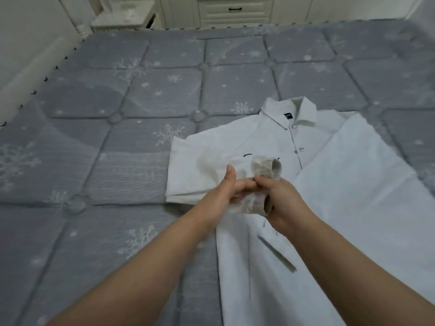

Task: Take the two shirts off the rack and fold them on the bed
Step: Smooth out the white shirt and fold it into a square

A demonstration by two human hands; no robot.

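Note:
A white button-up shirt (313, 175) lies face up on the grey bed (141, 114), collar toward the far side, right of centre. Its left sleeve is folded across the chest. Both hands meet over the chest, above the fabric. My left hand (221, 191) pinches the sleeve's cloth near the cuff. My right hand (282, 198) grips the grey-lined cuff (266, 170), which is lifted and curled open. Only one shirt is in view.
The bed's quilted grey cover with snowflake print fills most of the view. A white padded headboard (30, 55) runs along the left. A white nightstand (124, 15) and white drawers (235, 10) stand beyond the far edge.

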